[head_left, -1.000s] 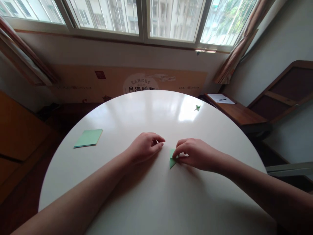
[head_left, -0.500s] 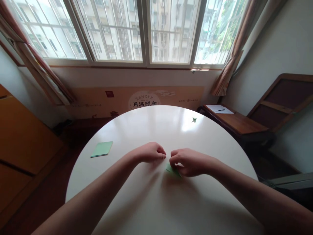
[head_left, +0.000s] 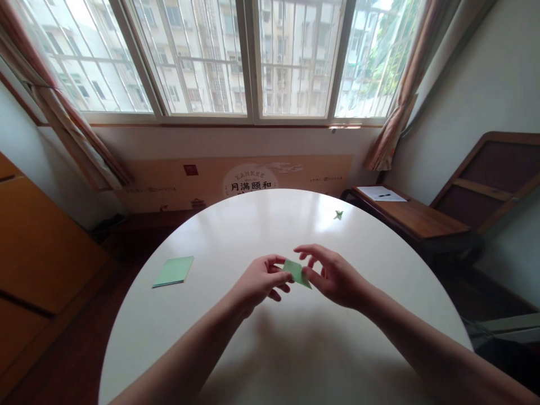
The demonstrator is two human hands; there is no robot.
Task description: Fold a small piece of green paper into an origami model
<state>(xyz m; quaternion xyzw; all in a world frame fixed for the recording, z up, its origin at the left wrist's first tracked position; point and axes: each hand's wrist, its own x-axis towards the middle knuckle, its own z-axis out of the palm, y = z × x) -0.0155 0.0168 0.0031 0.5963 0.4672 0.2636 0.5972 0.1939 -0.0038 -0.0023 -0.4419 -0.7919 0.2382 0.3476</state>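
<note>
A small folded piece of green paper (head_left: 296, 272) is held up above the white round table (head_left: 270, 225). At its left end, the thumb and fingers of my left hand (head_left: 260, 282) pinch it, with the lower fingers spread beneath. My right hand (head_left: 340, 280) is at the paper's right side. Its thumb touches the edge there, while the index finger is stretched out above and the other fingers are apart and loosely curled. Shadows of both hands fall on the tabletop below.
A stack of square green paper (head_left: 174, 271) lies on the table's left side. Near the far right edge sits a small green folded paper figure (head_left: 338, 215). Beyond the table, a wooden bench (head_left: 415, 219) carries a white sheet (head_left: 381, 193) with a pen.
The folded paper has been lifted off the tabletop. My left hand has come over and taken hold of its left end, and my right fingers have spread. The camera view has tilted up.
</note>
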